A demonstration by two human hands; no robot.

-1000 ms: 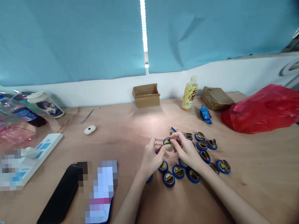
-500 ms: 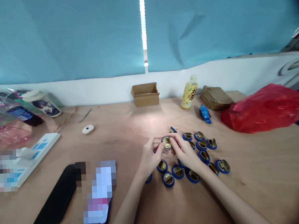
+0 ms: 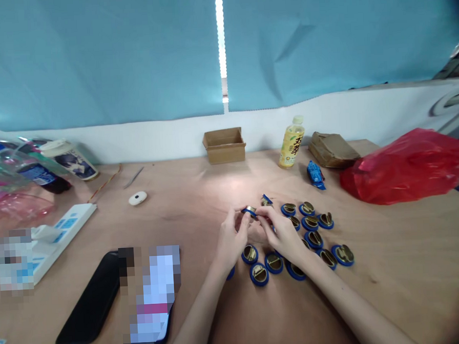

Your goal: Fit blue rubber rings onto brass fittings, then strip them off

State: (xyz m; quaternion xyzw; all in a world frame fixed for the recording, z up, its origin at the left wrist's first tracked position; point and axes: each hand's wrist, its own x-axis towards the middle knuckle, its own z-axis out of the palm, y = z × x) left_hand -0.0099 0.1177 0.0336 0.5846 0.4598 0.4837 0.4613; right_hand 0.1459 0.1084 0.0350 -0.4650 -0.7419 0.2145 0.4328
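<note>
Between my two hands, just above the table, is a round badge (image 3: 249,211) with a blue rim and a gold-coloured back, now seen nearly edge-on. My left hand (image 3: 233,235) pinches it from the left with thumb and fingers. From the right, the closed fingertips of my right hand (image 3: 281,232) grip its edge. Several similar blue-rimmed badges (image 3: 274,262) lie gold back up, with pin bars showing, around and under my hands. One badge (image 3: 267,200) leans tilted just behind my right hand. My right hand and forearm partly cover some of them.
At the back stand a small open cardboard box (image 3: 225,153) and a yellow drink bottle (image 3: 290,143). A red plastic bag (image 3: 406,170) and a blue wrapper (image 3: 315,175) lie right. On the left are a power strip (image 3: 63,237), a black pouch-like object (image 3: 92,302) and a phone (image 3: 155,299).
The held badge has turned from showing its gold back to nearly edge-on and shifted slightly left. My right fingers have moved from its face to its right edge.
</note>
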